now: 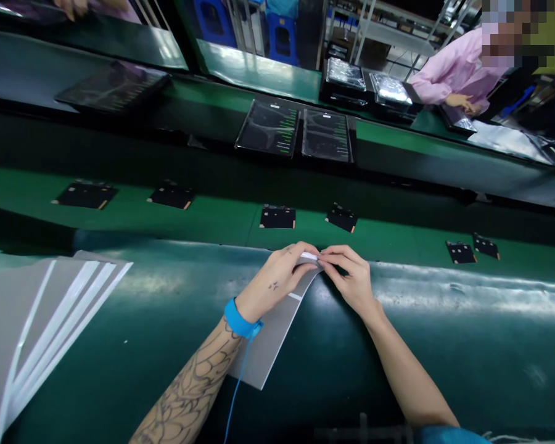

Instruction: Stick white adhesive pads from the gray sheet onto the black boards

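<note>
Workbench (176,339), forearms (400,354) converging, left fingers (300,249) gripping grey sheet (267,348), right fingers (340,251) pinching its end

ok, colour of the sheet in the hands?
Grey sheet with a white strip; head view.

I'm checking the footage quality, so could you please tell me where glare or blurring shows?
Head view: pale glare streaks the workbench either side of the grey sheet; head view: reflections whiten the silvery packs at top; head view: square blocks obscure the upper right corner.

The sheet (272,339) is grey crossed with white, the wristband (237,319) blue, the bench (166,327) green.
</note>
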Motion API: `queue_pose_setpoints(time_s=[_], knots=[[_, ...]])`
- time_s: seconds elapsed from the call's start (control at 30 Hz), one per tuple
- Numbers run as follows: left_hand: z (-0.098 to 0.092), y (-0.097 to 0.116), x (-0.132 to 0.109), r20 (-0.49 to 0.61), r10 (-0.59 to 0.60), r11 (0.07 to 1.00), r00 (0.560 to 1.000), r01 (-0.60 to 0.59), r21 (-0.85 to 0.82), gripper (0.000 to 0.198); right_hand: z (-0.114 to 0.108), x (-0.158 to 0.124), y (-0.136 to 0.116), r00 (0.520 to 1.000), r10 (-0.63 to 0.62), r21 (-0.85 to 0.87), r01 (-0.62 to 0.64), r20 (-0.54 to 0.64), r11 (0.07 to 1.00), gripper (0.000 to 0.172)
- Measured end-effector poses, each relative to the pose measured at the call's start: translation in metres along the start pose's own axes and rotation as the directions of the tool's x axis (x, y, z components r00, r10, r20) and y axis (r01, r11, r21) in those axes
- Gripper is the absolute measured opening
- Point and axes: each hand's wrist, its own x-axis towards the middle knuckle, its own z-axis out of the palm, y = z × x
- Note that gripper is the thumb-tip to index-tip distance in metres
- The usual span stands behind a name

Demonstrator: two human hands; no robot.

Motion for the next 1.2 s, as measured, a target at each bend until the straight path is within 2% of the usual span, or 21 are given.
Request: queue_pose_setpoints(time_s=[0.2,0.33,0.5,0.6,0.73,0.93,1.2], knots=[[0.005,-0.007,-0.001,0.002,0.031,1.0,1.0,-0.031,0.003,0.019,-0.006,0.004,0.004,0.98,0.153,0.058,-0.161,0.129,0.985,0.011],[0.006,-0.007,-0.002,-0.008,0.046,0.999,0.999,-0.046,-0.015,0.019,-0.013,0.003,0.005,0.97,0.184,0.08,-0.198,0.156,0.977,0.011],[0.003,0.001,0.0,-0.059,-0.01,0.989,0.998,0.001,-0.147,0.021,-0.017,0.001,0.003,0.985,0.15,0.025,-0.153,0.089,0.988,0.014],[0.003,0.005,0.001,-0.106,0.011,0.982,0.994,-0.03,-0.187,0.023,-0.015,0.001,0.0,0.992,0.127,0.032,-0.128,0.015,0.991,0.016],[0.005,0.003,0.001,-0.183,0.079,0.981,0.98,-0.109,-0.159,0.024,-0.012,0.002,-0.006,0.995,0.096,0.019,-0.095,-0.018,0.995,0.016],[0.009,0.001,0.0,-0.261,0.076,0.988,0.962,-0.109,-0.112,0.02,-0.01,0.005,-0.016,0.991,0.037,-0.045,-0.043,-0.131,0.998,0.008],[0.011,0.005,0.001,-0.282,0.114,0.989,0.953,-0.135,-0.055,0.019,-0.014,0.005,-0.015,0.989,0.123,0.012,-0.123,-0.087,0.992,0.002]])
